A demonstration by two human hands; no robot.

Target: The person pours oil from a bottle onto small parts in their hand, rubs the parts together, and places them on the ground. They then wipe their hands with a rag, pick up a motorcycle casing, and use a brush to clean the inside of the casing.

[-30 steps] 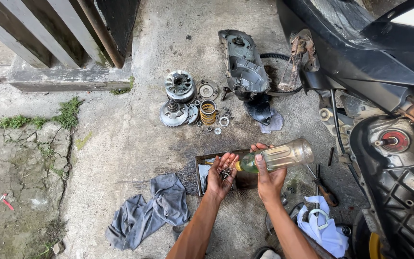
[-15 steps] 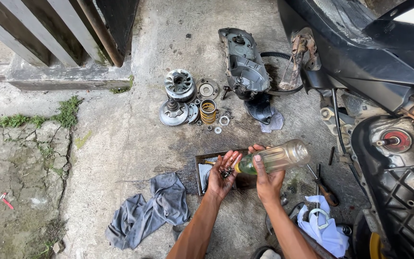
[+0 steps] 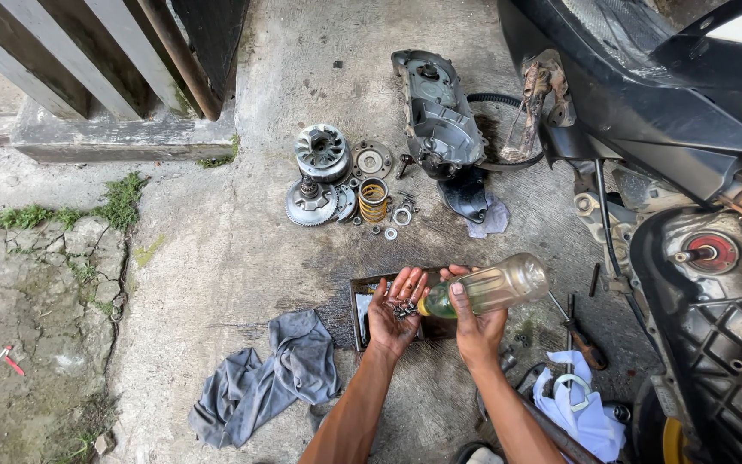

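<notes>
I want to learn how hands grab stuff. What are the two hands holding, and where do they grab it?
The right hand grips a clear plastic bottle around its neck end, tipped sideways. The left hand cups small dark metal parts in its open palm.

Clear plastic bottle (image 3: 493,287) (yellowish liquid) tilted over small metal parts (image 3: 403,308).

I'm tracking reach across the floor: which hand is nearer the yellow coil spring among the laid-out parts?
Left. The left hand is cupped almost straight below the yellow coil spring; the right hand, gripping the plastic bottle, sits further right.
</notes>
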